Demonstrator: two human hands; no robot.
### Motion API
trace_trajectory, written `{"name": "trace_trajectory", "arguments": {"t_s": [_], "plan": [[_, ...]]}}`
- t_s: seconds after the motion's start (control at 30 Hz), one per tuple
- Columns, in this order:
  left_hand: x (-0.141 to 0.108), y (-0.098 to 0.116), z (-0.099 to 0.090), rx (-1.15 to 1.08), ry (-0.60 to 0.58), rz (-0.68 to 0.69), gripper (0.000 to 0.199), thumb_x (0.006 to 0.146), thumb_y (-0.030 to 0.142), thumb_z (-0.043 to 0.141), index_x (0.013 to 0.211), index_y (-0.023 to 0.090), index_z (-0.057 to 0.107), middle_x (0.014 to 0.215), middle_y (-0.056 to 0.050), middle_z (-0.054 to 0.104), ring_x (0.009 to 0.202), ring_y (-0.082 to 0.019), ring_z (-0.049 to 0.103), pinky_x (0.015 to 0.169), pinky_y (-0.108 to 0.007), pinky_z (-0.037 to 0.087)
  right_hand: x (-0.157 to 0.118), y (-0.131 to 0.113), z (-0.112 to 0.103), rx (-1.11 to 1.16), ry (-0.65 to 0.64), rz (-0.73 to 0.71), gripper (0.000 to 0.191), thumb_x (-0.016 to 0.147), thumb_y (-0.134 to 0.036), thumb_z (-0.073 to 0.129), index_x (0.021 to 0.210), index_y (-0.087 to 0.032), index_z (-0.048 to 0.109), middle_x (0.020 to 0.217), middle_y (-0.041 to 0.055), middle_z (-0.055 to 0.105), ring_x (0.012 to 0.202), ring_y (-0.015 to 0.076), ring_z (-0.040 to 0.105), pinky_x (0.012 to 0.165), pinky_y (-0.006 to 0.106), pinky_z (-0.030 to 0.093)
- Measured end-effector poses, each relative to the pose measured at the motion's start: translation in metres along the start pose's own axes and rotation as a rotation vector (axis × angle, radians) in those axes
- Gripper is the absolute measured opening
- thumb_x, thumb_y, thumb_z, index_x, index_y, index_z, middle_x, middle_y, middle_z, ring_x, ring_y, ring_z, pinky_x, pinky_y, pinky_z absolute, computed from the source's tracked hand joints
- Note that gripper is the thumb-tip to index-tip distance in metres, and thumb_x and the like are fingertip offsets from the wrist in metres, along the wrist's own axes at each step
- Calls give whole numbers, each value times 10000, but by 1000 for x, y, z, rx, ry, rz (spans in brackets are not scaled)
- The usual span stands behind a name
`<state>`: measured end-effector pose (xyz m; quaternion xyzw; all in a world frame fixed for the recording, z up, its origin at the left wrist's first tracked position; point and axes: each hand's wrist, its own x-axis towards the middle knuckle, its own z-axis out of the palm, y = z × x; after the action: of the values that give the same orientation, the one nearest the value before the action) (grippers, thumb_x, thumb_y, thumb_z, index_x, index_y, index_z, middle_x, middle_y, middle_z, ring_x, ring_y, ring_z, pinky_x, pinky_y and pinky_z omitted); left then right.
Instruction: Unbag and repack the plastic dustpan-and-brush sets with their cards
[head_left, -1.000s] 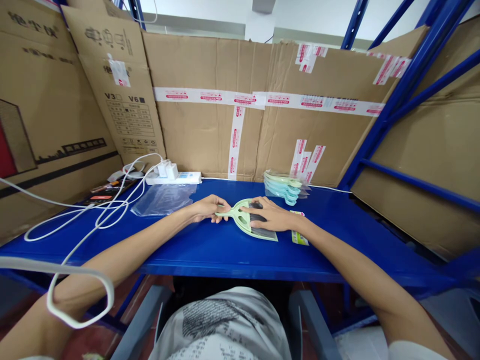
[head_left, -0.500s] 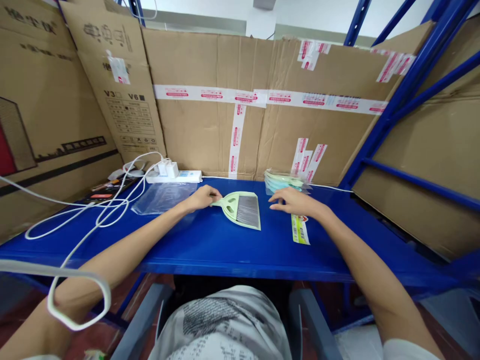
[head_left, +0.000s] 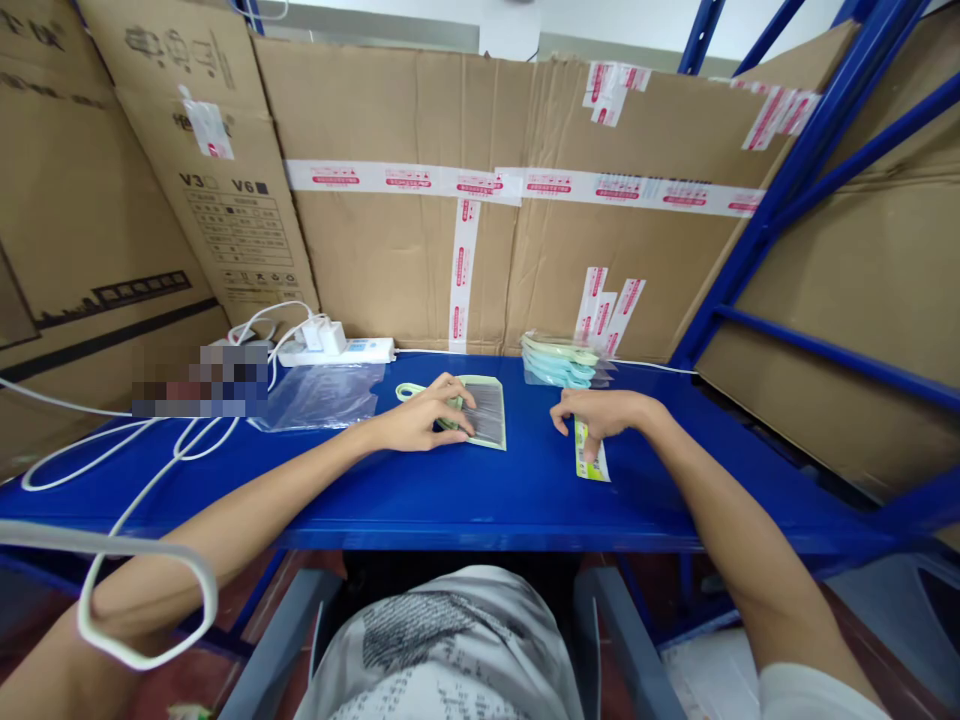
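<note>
A small pale-green dustpan [head_left: 504, 430] lies on the blue table, its looped handle pointing left. Nested in it is a hand brush with grey bristles [head_left: 489, 408]. My left hand [head_left: 424, 415] is over the middle of the set, fingers apart and bent downward, covering the brush's grip. Whether the fingertips press on it I cannot tell. To the right, my right hand [head_left: 609, 408] hovers at a yellow-green and white label card [head_left: 595, 468] lying on the table. Its fingers are apart, with the thumb pointing down over the card; contact is unclear.
Green and blue items in clear bags [head_left: 562, 365] lie at the back right. A clear plastic bag [head_left: 322, 395], a power strip [head_left: 367, 350] and looped white cables [head_left: 187, 440] occupy the left. Cardboard walls [head_left: 397, 260] and a blue metal frame [head_left: 750, 265] enclose the table.
My left hand has let go of the dustpan's handle and moved right over the brush. My right hand has moved down over the label card. The view has shifted slightly.
</note>
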<state>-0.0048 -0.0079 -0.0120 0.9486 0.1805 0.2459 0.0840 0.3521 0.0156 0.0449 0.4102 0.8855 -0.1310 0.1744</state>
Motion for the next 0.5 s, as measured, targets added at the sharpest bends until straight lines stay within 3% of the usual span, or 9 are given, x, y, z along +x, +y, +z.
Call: {"name": "trace_trajectory", "arguments": {"t_s": [0.17,0.27,0.4,0.47,0.5], "plan": [[0,3,1,61,6,28,187,992,316,690,1139,250,786,1294,-117,656,1264,-280,516,1131,-486,462,4,4,1,121,-50,-9,640,523,-648,914,894,-182,682,892,19,647,802,194,599,699,286,393],[4,16,-1,150,165,100,145,1004,230,645,1111,207,740,1144,-116,717,1161,-254,604,1022,-433,547,7,7,3,192,-74,-14,626,529,-663,910,839,-178,664,766,-2,656,724,176,601,660,281,380],[-7,56,-5,447,566,394,291,933,114,636,1192,239,683,876,-45,745,897,-215,709,742,-355,610,12,7,5,195,-48,-70,591,582,-687,881,801,-173,688,735,7,645,700,173,583,646,282,377],[-25,86,-5,468,575,502,366,923,205,666,1260,347,657,847,11,751,795,-193,729,665,-340,633,16,4,8,164,42,-129,538,655,-663,855,826,-173,714,810,24,656,735,173,581,662,280,382],[-37,102,-4,444,537,375,372,933,257,667,1269,416,651,857,31,755,782,-191,738,662,-350,650,19,1,9,148,100,-153,499,701,-639,838,839,-174,721,845,32,658,757,175,581,674,280,385]]}}
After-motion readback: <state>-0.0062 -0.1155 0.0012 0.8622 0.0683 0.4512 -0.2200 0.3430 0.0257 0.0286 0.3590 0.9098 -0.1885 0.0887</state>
